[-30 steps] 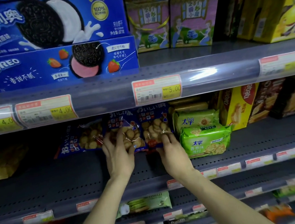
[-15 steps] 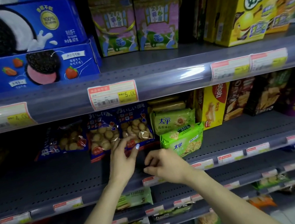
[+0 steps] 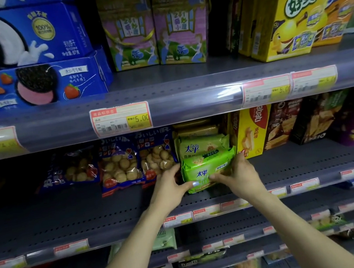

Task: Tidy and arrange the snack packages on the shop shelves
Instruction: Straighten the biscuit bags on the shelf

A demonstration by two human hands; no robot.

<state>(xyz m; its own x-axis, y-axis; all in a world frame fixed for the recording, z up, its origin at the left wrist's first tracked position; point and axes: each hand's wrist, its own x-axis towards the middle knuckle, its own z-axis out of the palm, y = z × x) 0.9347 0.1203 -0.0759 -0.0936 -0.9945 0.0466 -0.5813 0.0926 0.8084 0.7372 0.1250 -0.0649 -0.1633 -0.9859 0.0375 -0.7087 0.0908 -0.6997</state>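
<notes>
The bright green cracker pack (image 3: 208, 170) lies tilted on the middle shelf (image 3: 311, 160), its front face tipped toward the camera, leaning against the paler green pack (image 3: 202, 146) of the same brand stacked just behind it. It looks like a light, soft-film wrapper around stiff but brittle crackers, so a squeeze on the face could crack them; the safer hold is at the two short ends, and that is where the hands are. The left hand (image 3: 169, 185) curls around the pack's left end, thumb across the front lower edge; the right hand (image 3: 240, 172) cups the right end, fingers wrapped behind and thumb on the front. Both are closed on the pack, not spread. The film is probably slick, so an even grip from both sides should help to square it

Just left of the green pack stand two clear-fronted blue bags (image 3: 139, 162) full of small round biscuits, a third bag (image 3: 71, 169) further left and set back. To the pack's right stands a yellow wafer box (image 3: 251, 132), then darker boxes. Above the pack, on the upper shelf, are blue sandwich-cookie boxes (image 3: 32, 86) stacked flat, two pink-and-green cartons (image 3: 154, 28), and tall yellow boxes (image 3: 286, 11); what is inside them cannot be seen
</notes>
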